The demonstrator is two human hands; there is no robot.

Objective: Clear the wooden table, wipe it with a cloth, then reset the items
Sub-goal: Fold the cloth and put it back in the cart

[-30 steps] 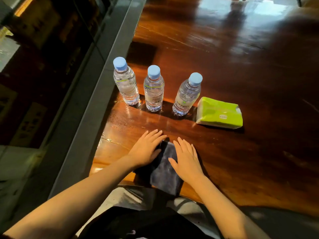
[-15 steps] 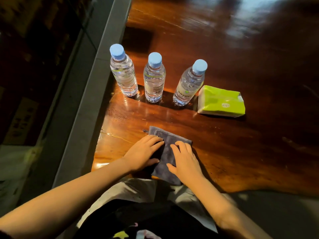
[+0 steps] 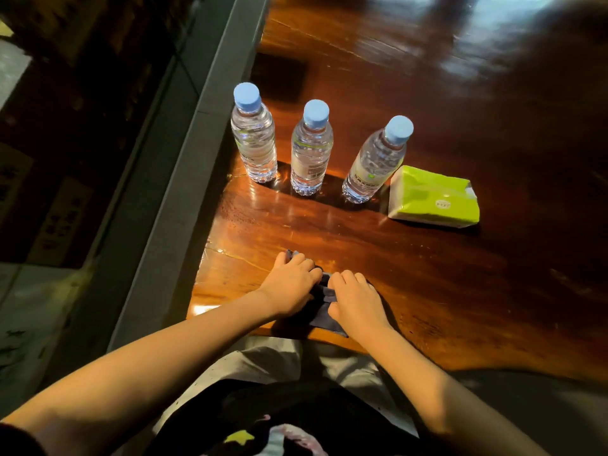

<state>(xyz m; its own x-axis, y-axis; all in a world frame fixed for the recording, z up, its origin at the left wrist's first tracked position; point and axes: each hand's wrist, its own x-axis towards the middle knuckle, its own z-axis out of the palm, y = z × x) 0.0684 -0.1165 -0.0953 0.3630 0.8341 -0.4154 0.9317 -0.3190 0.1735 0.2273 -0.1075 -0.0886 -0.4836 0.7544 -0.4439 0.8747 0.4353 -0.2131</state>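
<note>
Half a second back my palms lay flat on the spread cloth point(image 3: 324, 309); now both have curled and bunched it into a wad at the near edge of the counter point(image 3: 427, 291). My left hand point(image 3: 291, 284) is closed over the cloth's left side, with a scrap of fabric poking out past the fingertips, and my right hand point(image 3: 357, 299) is closed on its right side, knuckles up. A corner of the cloth trails toward the counter's near edge between my wrists.

I read this as gathering the cloth for wiping, or to put it away. Which one I can't settle, because the items already stand in a tidy row, so the reset may be done.

Counting what sits on the counter:
- three water bottles, all upright with blue caps, running along from the left edge: left bottle point(image 3: 254, 143), middle bottle point(image 3: 312, 153), right bottle point(image 3: 375, 162)
- one green tissue pack point(image 3: 434, 199), lying flat just beside the right bottle
- one dark cloth, under my hands

The bottles and pack stand well apart from the cloth, with bare wood between.
</note>
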